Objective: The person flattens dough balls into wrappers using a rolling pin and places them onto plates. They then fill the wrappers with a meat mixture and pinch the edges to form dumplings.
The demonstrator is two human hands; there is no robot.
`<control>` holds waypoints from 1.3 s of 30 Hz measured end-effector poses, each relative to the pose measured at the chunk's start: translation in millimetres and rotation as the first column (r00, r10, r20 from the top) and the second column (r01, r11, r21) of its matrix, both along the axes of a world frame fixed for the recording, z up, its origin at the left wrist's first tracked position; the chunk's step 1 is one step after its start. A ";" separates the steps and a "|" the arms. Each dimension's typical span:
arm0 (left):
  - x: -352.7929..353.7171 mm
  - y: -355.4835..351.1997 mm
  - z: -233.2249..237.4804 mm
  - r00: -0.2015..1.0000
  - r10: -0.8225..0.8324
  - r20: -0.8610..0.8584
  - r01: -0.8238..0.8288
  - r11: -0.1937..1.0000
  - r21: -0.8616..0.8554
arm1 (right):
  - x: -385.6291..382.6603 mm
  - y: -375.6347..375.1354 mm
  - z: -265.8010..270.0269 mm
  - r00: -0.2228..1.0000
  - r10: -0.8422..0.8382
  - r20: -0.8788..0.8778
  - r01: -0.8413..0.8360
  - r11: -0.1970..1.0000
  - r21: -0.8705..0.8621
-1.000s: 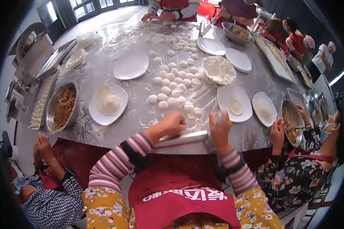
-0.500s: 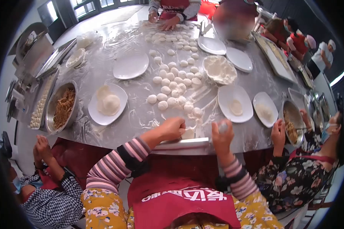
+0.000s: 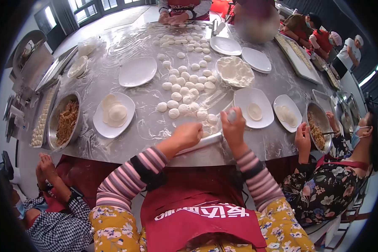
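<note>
My right hand [image 3: 234, 128] is closed around the end of a silvery rolling pin [image 3: 206, 143], whose grey tip shows above my fingers. The pin's long barrel lies slanted near the table's front edge, its left end passing below my left wrist. My left hand [image 3: 188, 135] is curled shut just beyond the barrel, at the edge of a dough wrapper [image 3: 206, 134]. My fingers and the pin hide most of that wrapper. Many round dough pieces [image 3: 184, 90] lie on the floured table ahead of both hands.
Ahead right stand a bowl of flour [image 3: 235, 72] and a plate with one wrapper [image 3: 255, 111]. Another plate of wrappers [image 3: 114, 115] lies left, beside a bowl of filling [image 3: 67, 124]. Co-workers sit on both sides; one's hand [image 3: 302, 137] is near a second filling bowl [image 3: 319, 126].
Both hands and the rolling pin have moved forward, away from the table's front edge. The pin now slants more, its right end farther from me. The view has shifted slightly.
</note>
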State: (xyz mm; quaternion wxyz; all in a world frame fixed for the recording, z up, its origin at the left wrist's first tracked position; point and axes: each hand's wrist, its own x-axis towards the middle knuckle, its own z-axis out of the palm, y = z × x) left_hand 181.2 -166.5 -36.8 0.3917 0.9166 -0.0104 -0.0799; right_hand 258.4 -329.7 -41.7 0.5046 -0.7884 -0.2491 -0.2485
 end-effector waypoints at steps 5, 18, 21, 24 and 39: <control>-2.9 9.3 -1.6 0.995 -0.086 0.055 0.085 0.996 0.022 | -22.5 -21.5 2.0 0.999 -0.044 0.013 0.044 0.998 -0.047; -3.2 11.8 -3.1 0.996 -0.090 0.005 0.089 0.994 0.061 | -22.7 -26.0 -1.9 0.980 -0.053 0.192 0.081 0.987 -0.142; -13.2 17.5 -12.2 0.998 -0.019 0.062 0.024 0.997 -0.068 | -53.9 -48.1 -2.7 0.995 -0.086 0.048 0.093 0.978 -0.186; -21.4 8.3 -7.7 0.998 -0.045 -0.044 0.041 0.994 -0.098 | -38.1 -30.9 -0.5 0.995 -0.097 0.040 0.098 0.994 -0.037; -13.1 3.6 0.0 1.000 0.005 -0.007 -0.005 0.995 -0.097 | -15.6 -12.5 -0.3 0.996 -0.092 0.016 0.092 0.996 -0.019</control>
